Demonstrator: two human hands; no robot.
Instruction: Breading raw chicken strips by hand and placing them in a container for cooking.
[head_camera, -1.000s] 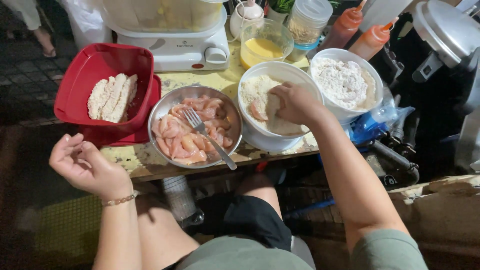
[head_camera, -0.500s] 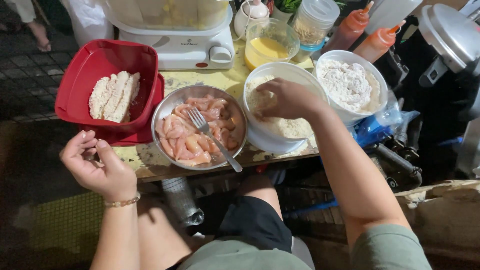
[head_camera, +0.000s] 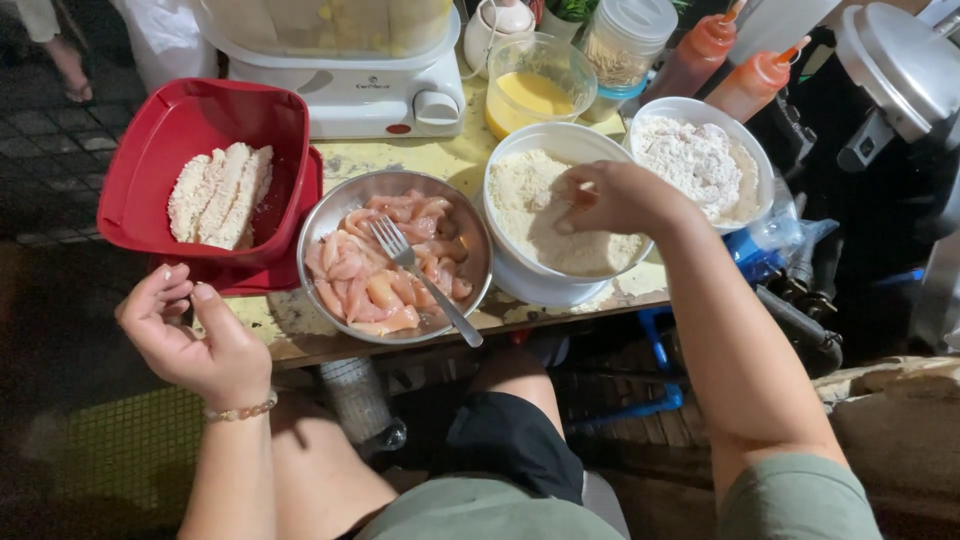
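Observation:
My right hand reaches into a white bowl of pale breadcrumbs, fingers curled down into the crumbs; whether it grips anything is hidden. My left hand hovers palm up and empty off the table's front left edge, below a red tub that holds several breaded strips. Between the two stands a metal bowl of raw pink chicken strips with a fork lying in it.
A second white bowl of flour sits to the right. Behind stand a glass bowl of beaten egg, a white appliance, a lidded jar and two orange squeeze bottles. A metal pot is at the far right.
My right hand has moved deeper into the breadcrumb bowl and turned its fingers down. My left hand has drifted slightly lower and stays empty.

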